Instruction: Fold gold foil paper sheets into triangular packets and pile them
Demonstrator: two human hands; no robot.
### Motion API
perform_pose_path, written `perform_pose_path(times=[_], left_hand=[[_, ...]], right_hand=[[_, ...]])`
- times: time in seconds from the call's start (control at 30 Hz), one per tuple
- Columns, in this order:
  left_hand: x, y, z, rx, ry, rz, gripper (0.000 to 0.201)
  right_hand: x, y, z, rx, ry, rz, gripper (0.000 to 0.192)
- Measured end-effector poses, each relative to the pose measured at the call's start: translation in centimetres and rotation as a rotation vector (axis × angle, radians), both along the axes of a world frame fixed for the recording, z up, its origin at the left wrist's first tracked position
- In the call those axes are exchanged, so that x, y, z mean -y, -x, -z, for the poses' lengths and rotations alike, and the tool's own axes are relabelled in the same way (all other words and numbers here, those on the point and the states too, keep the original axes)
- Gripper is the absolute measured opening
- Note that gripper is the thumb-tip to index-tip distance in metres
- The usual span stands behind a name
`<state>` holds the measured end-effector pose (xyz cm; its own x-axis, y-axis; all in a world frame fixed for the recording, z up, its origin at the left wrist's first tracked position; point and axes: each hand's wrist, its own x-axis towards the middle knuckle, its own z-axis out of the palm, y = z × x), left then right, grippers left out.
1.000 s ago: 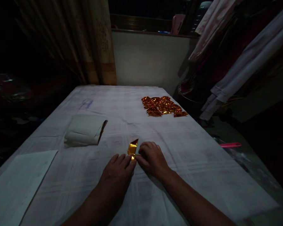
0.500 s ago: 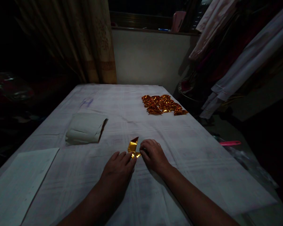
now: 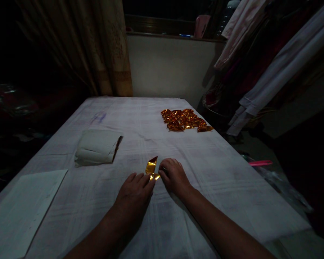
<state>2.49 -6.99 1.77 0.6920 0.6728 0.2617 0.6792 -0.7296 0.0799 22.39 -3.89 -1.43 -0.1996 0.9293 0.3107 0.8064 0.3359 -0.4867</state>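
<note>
A small piece of folded gold foil paper (image 3: 151, 167) lies on the white-clothed table in front of me. Its far tip shows a dark reddish fold, and a short flap sticks out at its near right. With thumb and fingertips, my left hand (image 3: 135, 192) holds the near edge down against the cloth, covering part of it. The fingers of my right hand (image 3: 175, 176) are curled and pinched together at the right flap, their tips partly hidden. Farther back on the right sits a pile of shiny, folded gold-orange foil pieces (image 3: 182, 119).
A folded pale cardboard piece (image 3: 97, 147) lies left of my hands, with a white sheet (image 3: 24, 208) nearer the left edge. Clothes (image 3: 272, 72) hang at the right. A pink-handled object (image 3: 260, 163) is beyond the table's right edge. A curtain (image 3: 105, 54) hangs behind.
The view has shifted slightly. Both hands keep almost the same place at the foil paper, and its folds look the same.
</note>
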Motion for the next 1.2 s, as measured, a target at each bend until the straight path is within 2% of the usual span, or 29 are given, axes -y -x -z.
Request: perform_pose_path(times=[0.17, 0.27, 0.37, 0.5, 0.67, 0.7, 0.83, 0.93, 1.1, 1.2], left_hand=[[-0.5, 0.2, -0.3, -0.016, 0.023, 0.003, 0.025], [-1.3, 1.2, -0.2, 0.011, -0.016, 0.027, 0.022], [-2.5, 2.4, -0.1, 0.015, -0.026, 0.055, 0.02], [-3.7, 3.1, -1.0, 0.019, 0.049, 0.079, 0.021], [-4.0, 1.1, -2.3, -0.01, 0.104, 0.013, 0.006], [-4.0, 0.5, -2.3, -0.015, 0.09, -0.022, 0.005], [-4.1, -0.9, -1.4, -0.021, 0.048, -0.099, 0.026], [-4.2, -0.7, -0.4, 0.015, 0.035, -0.069, 0.019], [-4.3, 0.4, 0.6, 0.155, -0.03, -0.076, 0.017], [-3.9, 0.6, 0.7, 0.165, -0.013, -0.103, 0.02]], right_hand=[[-0.3, -1.2, 0.5, -0.111, -0.075, 0.008, 0.016], [-0.4, -2.3, 0.6, -0.142, -0.132, 0.118, 0.025], [-0.6, -2.9, 0.7, -0.089, -0.085, 0.184, 0.036], [-0.7, -2.5, 0.7, -0.069, -0.03, 0.145, 0.047], [-0.7, -2.1, 0.3, -0.137, 0.019, 0.1, 0.053], [-0.7, -2.2, 0.3, -0.15, 0.033, 0.096, 0.053], [-0.7, -2.5, 0.3, -0.184, 0.047, 0.067, 0.048], [-0.7, -2.6, 0.7, -0.17, 0.023, 0.018, 0.034], [-0.2, -2.2, 0.5, -0.083, -0.156, -0.077, 0.02], [0.3, -1.7, -0.2, 0.004, -0.251, -0.198, 0.009]])
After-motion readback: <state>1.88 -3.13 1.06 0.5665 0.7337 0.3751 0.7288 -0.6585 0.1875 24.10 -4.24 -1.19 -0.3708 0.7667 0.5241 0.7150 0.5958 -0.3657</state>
